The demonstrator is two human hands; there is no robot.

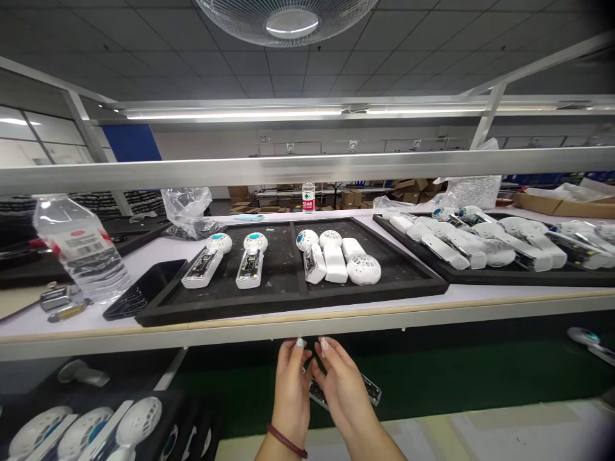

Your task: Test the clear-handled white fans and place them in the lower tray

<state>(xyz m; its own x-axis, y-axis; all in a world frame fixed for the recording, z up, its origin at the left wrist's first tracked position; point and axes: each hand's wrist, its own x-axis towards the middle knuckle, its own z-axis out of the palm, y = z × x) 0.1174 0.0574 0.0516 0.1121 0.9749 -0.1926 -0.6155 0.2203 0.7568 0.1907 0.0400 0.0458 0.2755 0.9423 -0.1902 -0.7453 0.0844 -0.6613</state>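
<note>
circuit board [371,388] sits between left hand [291,384] and right hand [342,387], each grip pinching it.

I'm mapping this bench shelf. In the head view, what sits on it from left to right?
Water bottle → black phone → black tray of opened handheld fans → second tray piled with fan parts.

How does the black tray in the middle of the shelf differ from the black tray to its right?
The middle black tray holds only five white handheld fan parts, spaced in two compartments; the right black tray is crowded with overlapping ones. The middle tray is fully in view; the right tray runs off the picture's edge. Both are flat, black and rest on the white shelf.
</note>
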